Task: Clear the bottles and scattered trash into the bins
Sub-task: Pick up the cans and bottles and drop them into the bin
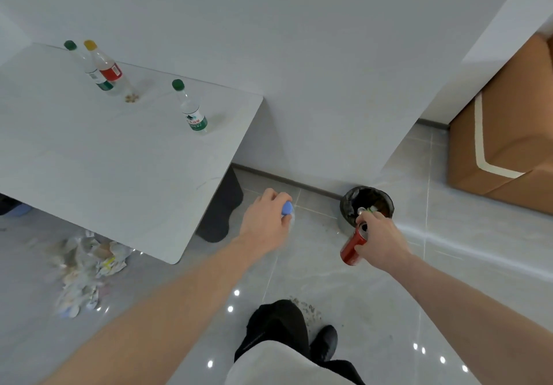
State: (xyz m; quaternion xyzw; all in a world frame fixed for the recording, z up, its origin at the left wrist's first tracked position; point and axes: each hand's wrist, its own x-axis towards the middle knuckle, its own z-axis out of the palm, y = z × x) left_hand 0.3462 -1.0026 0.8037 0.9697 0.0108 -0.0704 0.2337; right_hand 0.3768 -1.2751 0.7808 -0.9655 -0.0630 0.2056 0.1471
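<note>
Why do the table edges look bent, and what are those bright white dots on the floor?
Head view: the wide-angle lens bows straight lines, so the table looks skewed; the dots are light glaring off the glossy floor tiles. The left hand and right hand look slightly soft, the paper pile blurrier.

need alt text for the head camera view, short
Seen from above, a person's right hand holds a red can near a round black bin on the floor, while the left hand holds a clear bottle with a blue cap. Three capped bottles stand on a white table, and crumpled paper lies beneath it.
</note>
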